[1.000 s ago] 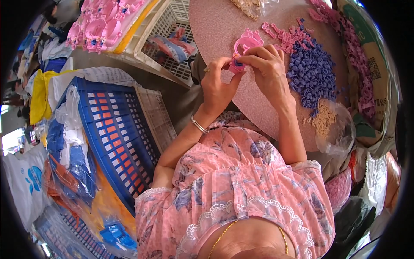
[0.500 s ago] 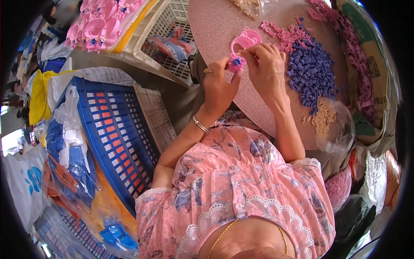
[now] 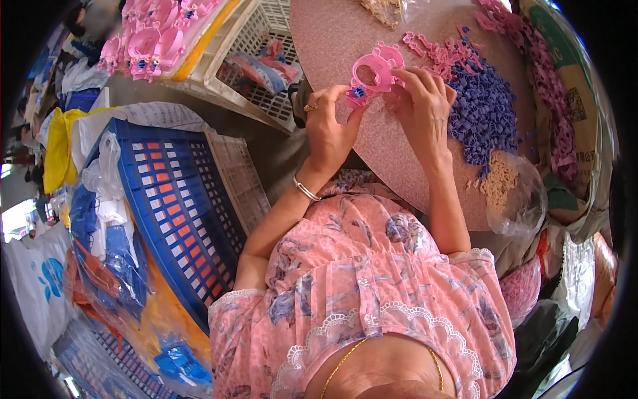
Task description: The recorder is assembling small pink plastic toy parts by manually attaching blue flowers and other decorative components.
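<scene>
Over the near edge of the speckled pink table (image 3: 405, 169), both hands hold up a pink plastic piece with a round frame (image 3: 388, 68). A small blue part (image 3: 358, 92) sits at its lower left end. My left hand (image 3: 329, 126) pinches that end between thumb and fingers. My right hand (image 3: 427, 113) has its fingertips closed on the lower right side of the frame, partly hiding it. Right of this hand lies a heap of small blue plastic parts (image 3: 482, 110), with a pile of small pink parts (image 3: 442, 56) behind it.
Tan pieces (image 3: 498, 183) spill from a clear bag (image 3: 528, 209) at the table's right. Similar pink pieces (image 3: 146, 46) are stacked at the far left, beside a white crate (image 3: 219, 80). A blue basket (image 3: 143, 199) stands left; an open sack (image 3: 581, 126) stands right.
The pink piece has turned, so its round opening now faces up more. My right hand has shifted slightly right along the frame; my left hand has moved slightly left.
</scene>
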A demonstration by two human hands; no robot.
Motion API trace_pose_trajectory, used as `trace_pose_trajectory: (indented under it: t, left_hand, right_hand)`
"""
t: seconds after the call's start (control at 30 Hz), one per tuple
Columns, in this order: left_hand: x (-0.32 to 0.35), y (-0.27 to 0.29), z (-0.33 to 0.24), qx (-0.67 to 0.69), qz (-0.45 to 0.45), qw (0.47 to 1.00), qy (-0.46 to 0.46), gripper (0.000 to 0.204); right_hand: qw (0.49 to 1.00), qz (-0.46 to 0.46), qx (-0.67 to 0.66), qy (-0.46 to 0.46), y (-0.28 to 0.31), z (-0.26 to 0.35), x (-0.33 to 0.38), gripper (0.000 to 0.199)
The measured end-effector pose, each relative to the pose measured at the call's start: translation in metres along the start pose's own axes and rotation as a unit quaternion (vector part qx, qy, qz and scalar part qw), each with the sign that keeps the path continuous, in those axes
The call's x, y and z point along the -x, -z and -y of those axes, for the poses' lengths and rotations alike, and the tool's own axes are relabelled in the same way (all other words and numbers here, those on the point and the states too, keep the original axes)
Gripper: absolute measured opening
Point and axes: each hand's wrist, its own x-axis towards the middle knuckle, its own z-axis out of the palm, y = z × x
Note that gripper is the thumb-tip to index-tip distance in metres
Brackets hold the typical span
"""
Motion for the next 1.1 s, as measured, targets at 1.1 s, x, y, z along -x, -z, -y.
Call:
trace_pose_trajectory:
  t: [1.1]
  left_hand:
    - [0.0, 0.002, -0.011, 0.003, -0.051, 0.998, -0.032, 0.042]
  right_hand:
    - [0.985, -0.079, -0.151, 0.018, 0.006, 0.038, 0.004, 0.014]
